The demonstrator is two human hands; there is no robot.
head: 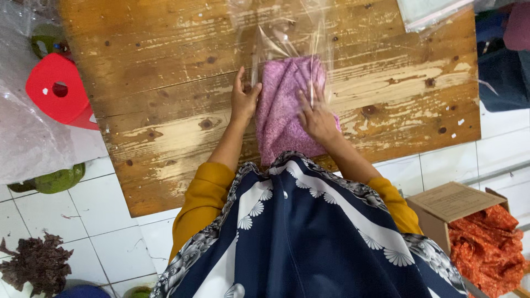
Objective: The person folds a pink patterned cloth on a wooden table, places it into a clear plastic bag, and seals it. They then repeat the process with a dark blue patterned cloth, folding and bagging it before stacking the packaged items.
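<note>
A folded purple cloth (282,105) lies on a worn wooden table (165,83), its far end inside a clear plastic bag (287,38). My left hand (243,99) holds the bag's edge at the cloth's left side, fingers pinched on the plastic. My right hand (316,117) rests flat on top of the cloth, fingers spread toward the bag's mouth. Yellow sleeves and a dark blue patterned scarf cover the lower middle of the view.
A red plastic stool (58,88) and a large plastic sheet (27,138) sit at the left. A cardboard box (450,204) with orange cloth (488,248) stands at the lower right. More clear bags (430,14) lie at the table's far right corner. White tiled floor surrounds.
</note>
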